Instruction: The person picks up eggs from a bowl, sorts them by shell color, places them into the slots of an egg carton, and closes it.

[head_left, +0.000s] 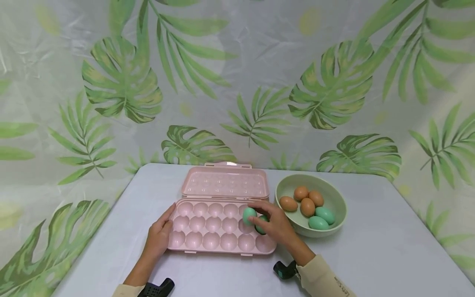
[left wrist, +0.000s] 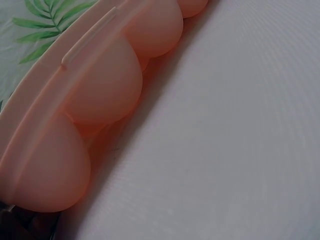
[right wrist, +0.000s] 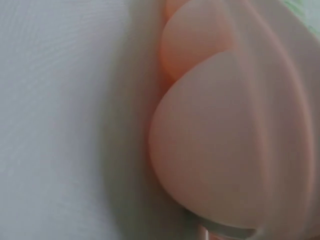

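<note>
A pink egg carton (head_left: pixel 211 238) lies with its lid (head_left: pixel 224 181) folded back behind it. My left hand (head_left: pixel 157 237) holds the carton's left edge, thumb at the rim. Between the thumb and fingers of my right hand (head_left: pixel 278 225) is a green egg (head_left: pixel 249 215), over the right part of the carton. Another green egg (head_left: pixel 261 225), partly covered by that hand, sits in a cup at the right end. Both wrist views show the undersides of the carton's cups (left wrist: pixel 107 82) (right wrist: pixel 210 140); the held egg appears in neither.
To the right stands a pale green bowl (head_left: pixel 339 210) with several brown eggs (head_left: pixel 307 207) and two green eggs (head_left: pixel 318 223). The white table (head_left: pixel 378 247) ends at a leaf-patterned curtain (head_left: pixel 259 62). Black wrist devices (head_left: pixel 285 270) sit below both hands.
</note>
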`<state>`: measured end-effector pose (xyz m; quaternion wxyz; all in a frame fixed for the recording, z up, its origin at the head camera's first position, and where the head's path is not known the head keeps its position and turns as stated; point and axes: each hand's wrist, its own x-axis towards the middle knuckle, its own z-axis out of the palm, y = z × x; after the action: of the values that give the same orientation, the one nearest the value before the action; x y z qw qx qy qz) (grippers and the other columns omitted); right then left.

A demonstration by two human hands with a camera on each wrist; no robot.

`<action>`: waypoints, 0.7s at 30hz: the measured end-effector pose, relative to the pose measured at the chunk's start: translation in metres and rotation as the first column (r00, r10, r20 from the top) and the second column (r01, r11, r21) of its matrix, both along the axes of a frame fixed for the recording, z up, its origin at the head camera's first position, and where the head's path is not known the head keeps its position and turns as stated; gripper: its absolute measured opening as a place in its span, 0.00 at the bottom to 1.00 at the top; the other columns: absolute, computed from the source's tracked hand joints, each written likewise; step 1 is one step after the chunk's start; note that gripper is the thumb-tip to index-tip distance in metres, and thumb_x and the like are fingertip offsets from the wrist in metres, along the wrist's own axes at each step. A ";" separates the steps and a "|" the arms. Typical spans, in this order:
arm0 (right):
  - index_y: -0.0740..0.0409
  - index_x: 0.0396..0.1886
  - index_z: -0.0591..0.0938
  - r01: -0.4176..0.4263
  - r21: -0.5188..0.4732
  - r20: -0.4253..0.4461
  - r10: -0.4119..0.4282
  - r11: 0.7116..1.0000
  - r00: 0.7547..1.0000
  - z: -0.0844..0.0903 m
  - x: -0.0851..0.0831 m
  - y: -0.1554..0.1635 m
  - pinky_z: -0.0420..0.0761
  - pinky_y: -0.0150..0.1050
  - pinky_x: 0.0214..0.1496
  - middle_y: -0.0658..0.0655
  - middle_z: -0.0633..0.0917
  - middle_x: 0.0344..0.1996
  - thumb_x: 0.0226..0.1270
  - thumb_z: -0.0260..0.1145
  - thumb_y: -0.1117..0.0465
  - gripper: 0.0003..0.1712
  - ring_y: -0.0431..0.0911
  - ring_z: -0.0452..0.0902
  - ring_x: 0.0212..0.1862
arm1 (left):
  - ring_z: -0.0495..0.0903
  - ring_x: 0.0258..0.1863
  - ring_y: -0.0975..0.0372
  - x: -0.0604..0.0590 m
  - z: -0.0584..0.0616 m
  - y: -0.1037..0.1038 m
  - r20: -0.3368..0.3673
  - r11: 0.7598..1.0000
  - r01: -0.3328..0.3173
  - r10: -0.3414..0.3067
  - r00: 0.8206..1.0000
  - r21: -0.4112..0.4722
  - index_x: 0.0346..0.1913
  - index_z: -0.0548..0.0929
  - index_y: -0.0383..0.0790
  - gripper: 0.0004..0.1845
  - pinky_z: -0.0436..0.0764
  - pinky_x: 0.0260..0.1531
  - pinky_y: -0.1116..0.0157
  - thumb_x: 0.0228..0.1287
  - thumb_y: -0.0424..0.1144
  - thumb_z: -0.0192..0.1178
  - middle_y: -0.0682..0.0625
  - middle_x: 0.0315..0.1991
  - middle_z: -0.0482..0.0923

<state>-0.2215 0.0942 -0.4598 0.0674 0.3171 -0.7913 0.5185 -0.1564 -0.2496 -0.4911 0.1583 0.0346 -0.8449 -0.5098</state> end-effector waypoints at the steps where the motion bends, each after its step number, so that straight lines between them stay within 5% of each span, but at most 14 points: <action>1: 0.59 0.54 0.82 0.010 0.007 0.006 -0.010 1.000 1.000 -0.001 0.000 0.000 0.80 0.47 0.52 0.49 0.83 0.50 0.59 0.72 0.58 0.23 0.45 0.79 0.51 | 0.60 0.71 0.54 0.001 0.000 0.000 0.003 1.000 -0.003 0.003 1.000 -0.002 0.70 0.68 0.38 0.25 0.54 0.62 0.82 0.71 0.29 0.43 0.46 0.70 0.64; 8: 0.57 0.53 0.82 0.012 0.011 -0.015 -0.011 1.000 1.000 -0.006 -0.004 0.001 0.79 0.49 0.51 0.49 0.84 0.48 0.58 0.72 0.55 0.23 0.46 0.80 0.50 | 0.60 0.71 0.52 0.001 0.002 0.001 -0.014 1.000 0.003 -0.003 1.000 -0.009 0.70 0.68 0.36 0.25 0.55 0.67 0.71 0.71 0.29 0.43 0.43 0.70 0.64; 14: 0.56 0.52 0.83 0.042 0.039 -0.029 -0.041 0.998 0.999 -0.007 -0.004 0.000 0.79 0.45 0.52 0.46 0.84 0.48 0.57 0.73 0.56 0.23 0.43 0.79 0.50 | 0.59 0.71 0.54 0.000 0.003 0.001 -0.002 1.000 -0.006 0.006 1.000 -0.018 0.70 0.68 0.38 0.25 0.55 0.66 0.74 0.71 0.30 0.43 0.45 0.70 0.64; 21: 0.56 0.51 0.84 0.061 0.061 -0.045 -0.058 0.996 0.997 -0.008 -0.001 -0.001 0.80 0.42 0.50 0.46 0.84 0.47 0.56 0.74 0.55 0.22 0.42 0.79 0.49 | 0.59 0.71 0.52 0.002 0.003 0.002 -0.011 1.000 0.008 -0.008 1.000 -0.004 0.70 0.68 0.37 0.25 0.56 0.68 0.57 0.71 0.29 0.42 0.45 0.70 0.64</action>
<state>-0.2225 0.0937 -0.4674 0.0900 0.3063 -0.8144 0.4846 -0.1540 -0.2480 -0.4882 0.1608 0.0281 -0.8452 -0.5090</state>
